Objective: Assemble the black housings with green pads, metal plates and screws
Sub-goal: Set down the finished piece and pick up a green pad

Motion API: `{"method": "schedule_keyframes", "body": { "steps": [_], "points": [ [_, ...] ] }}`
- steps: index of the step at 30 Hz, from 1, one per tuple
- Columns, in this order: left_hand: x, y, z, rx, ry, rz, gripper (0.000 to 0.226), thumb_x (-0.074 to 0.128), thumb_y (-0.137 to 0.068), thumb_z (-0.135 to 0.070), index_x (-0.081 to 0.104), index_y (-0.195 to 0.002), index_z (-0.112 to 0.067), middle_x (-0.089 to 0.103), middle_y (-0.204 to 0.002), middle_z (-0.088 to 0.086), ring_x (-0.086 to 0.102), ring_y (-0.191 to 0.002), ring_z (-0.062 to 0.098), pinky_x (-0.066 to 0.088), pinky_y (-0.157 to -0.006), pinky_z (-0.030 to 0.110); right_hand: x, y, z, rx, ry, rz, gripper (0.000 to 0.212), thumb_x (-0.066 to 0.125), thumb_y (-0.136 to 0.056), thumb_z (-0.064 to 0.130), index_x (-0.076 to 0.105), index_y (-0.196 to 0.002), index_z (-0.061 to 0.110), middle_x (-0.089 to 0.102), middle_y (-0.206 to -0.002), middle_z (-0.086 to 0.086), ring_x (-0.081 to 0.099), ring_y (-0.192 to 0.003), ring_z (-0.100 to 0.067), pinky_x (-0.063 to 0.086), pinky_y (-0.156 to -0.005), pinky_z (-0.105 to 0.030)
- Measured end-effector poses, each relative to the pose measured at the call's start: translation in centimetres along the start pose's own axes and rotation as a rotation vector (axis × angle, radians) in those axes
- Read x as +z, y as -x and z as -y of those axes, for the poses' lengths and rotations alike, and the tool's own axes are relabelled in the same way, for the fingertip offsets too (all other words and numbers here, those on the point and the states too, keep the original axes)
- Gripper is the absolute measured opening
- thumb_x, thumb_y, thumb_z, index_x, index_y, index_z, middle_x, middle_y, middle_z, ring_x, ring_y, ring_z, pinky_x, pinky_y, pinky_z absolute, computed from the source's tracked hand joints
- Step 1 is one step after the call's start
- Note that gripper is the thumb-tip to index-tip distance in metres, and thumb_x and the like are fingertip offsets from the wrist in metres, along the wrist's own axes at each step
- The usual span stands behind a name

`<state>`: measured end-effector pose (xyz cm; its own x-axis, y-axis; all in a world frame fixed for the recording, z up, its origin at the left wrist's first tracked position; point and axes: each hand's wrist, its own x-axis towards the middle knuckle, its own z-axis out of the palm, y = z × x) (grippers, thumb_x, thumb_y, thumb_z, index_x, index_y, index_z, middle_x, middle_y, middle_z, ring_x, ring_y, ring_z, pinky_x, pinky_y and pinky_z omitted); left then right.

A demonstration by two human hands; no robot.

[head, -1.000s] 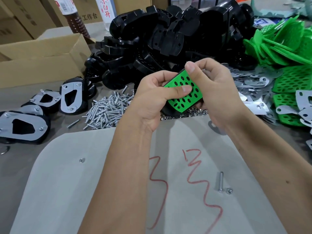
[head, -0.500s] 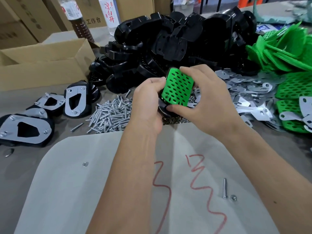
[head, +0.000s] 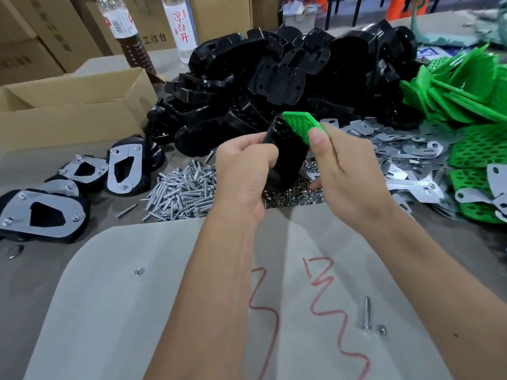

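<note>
A black housing (head: 288,157) with a green pad (head: 300,126) against its far face is held tilted above the middle of the worktop (head: 30,270), over the pile of nuts (head: 293,194). The left hand (head: 244,171) grips the housing's near edge with curled fingers. The right hand (head: 348,171) pinches the pad, thumb on its near edge. Beside the nuts lies a heap of screws (head: 181,193). Behind stands a mound of black housings (head: 288,86). Metal plates (head: 397,157) and loose green pads (head: 466,105) spread toward the right edge. Finished assemblies (head: 41,212) lie near the left edge, before a cardboard box (head: 71,111). A single screw (head: 366,314) rests on the grey sheet (head: 137,325) at the near edge.
</note>
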<state>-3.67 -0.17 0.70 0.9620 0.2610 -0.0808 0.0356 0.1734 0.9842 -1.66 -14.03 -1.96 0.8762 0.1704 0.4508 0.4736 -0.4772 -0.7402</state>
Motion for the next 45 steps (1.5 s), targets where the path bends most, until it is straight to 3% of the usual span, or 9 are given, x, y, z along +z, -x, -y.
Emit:
{"method": "schedule_keyframes", "body": {
  "steps": [2, 5, 11, 16, 22, 25, 29, 35, 45],
  "points": [
    [0.2, 0.3, -0.3, -0.037, 0.023, 0.006, 0.020, 0.042, -0.063, 0.005, 0.056, -0.076, 0.011, 0.044, -0.071, 0.011, 0.039, -0.064, 0.026, 0.036, -0.065, 0.033, 0.0, 0.0, -0.1, 0.048, -0.052, 0.005, 0.050, 0.035, -0.113, 0.038, 0.062, -0.105, -0.003, 0.063, -0.077, -0.008, 0.060, -0.069, -0.035, 0.054, -0.064, -0.061],
    [0.4, 0.6, -0.6, -0.091, 0.117, -0.041, 0.046, 0.047, -0.055, -0.011, 0.055, -0.092, 0.015, 0.045, -0.094, 0.013, 0.037, -0.083, 0.030, 0.030, -0.080, 0.043, 0.0, 0.1, -0.1, 0.079, -0.115, 0.006, 0.051, 0.036, -0.113, 0.040, 0.062, -0.104, -0.004, 0.052, -0.066, 0.011, 0.053, -0.063, -0.026, 0.054, -0.058, -0.058],
    [0.9, 0.4, -0.1, -0.105, 0.281, -0.054, 0.029, 0.048, -0.074, -0.007, 0.057, -0.101, -0.012, 0.046, -0.093, 0.012, 0.042, -0.075, 0.028, 0.038, -0.072, 0.039, 0.1, 0.2, 0.9, -0.009, -0.170, 0.007, 0.028, 0.039, -0.114, 0.035, 0.067, -0.113, 0.041, 0.066, -0.086, 0.015, 0.062, -0.078, -0.014, 0.058, -0.067, -0.053],
    [0.6, -0.2, 0.6, -0.098, 0.490, 0.075, 0.032, 0.043, -0.074, -0.004, 0.069, -0.092, -0.006, 0.064, -0.085, 0.011, 0.063, -0.073, 0.023, 0.057, -0.062, 0.030, 0.6, 0.2, 0.9, -0.073, -0.090, -0.026, 0.052, 0.055, -0.104, 0.033, 0.056, -0.148, 0.007, 0.056, -0.150, 0.002, 0.055, -0.136, -0.013, 0.051, -0.108, -0.049],
    [0.1, -0.7, 0.9, -0.114, 0.654, 0.150, 0.035, 0.043, -0.064, -0.009, 0.078, -0.069, -0.011, 0.072, -0.077, 0.007, 0.071, -0.069, 0.021, 0.062, -0.068, 0.034, 1.0, 0.6, 1.2, -0.109, -0.156, -0.025, 0.063, 0.074, -0.095, 0.028, 0.053, -0.151, 0.010, 0.043, -0.163, -0.003, 0.037, -0.151, -0.005, 0.053, -0.107, -0.050],
    [-0.2, -0.8, 0.9, -0.118, 0.655, 0.164, 0.035, 0.041, -0.065, -0.009, 0.076, -0.070, -0.011, 0.071, -0.078, 0.008, 0.069, -0.070, 0.024, 0.061, -0.065, 0.033, 1.1, 0.5, 1.2, -0.109, -0.234, -0.017, 0.054, 0.063, -0.099, 0.034, 0.057, -0.147, 0.010, 0.046, -0.161, -0.002, 0.037, -0.150, -0.002, 0.041, -0.119, -0.031],
    [-0.4, -0.6, 0.8, -0.110, 0.638, 0.138, 0.032, 0.040, -0.061, -0.009, 0.069, -0.073, -0.011, 0.070, -0.078, 0.008, 0.069, -0.072, 0.026, 0.060, -0.065, 0.032, 1.0, 0.4, 0.9, -0.127, -0.294, -0.041, 0.051, 0.078, -0.092, 0.012, 0.063, -0.141, 0.006, 0.053, -0.155, -0.004, 0.045, -0.146, -0.005, 0.055, -0.106, -0.046],
    [-0.6, -0.4, 0.5, -0.128, 0.599, 0.129, 0.049, 0.037, -0.058, -0.010, 0.070, -0.095, -0.012, 0.071, -0.084, 0.008, 0.068, -0.072, 0.027, 0.057, -0.057, 0.029, 0.7, 0.8, 1.4, -0.125, -0.340, -0.082, 0.063, 0.091, -0.078, 0.018, 0.068, -0.136, 0.021, 0.061, -0.148, 0.006, 0.066, -0.123, -0.011, 0.064, -0.084, -0.030],
    [-0.7, -0.2, 0.1, -0.107, 0.631, 0.045, 0.037, 0.038, -0.058, -0.009, 0.072, -0.072, -0.016, 0.071, -0.073, 0.005, 0.068, -0.060, 0.024, 0.050, -0.049, 0.023, 1.2, 0.8, 1.8, -0.238, -0.311, -0.148, 0.061, 0.090, -0.081, 0.018, 0.067, -0.137, 0.011, 0.057, -0.150, -0.002, 0.058, -0.135, -0.004, 0.063, -0.081, -0.021]
  ]
}}
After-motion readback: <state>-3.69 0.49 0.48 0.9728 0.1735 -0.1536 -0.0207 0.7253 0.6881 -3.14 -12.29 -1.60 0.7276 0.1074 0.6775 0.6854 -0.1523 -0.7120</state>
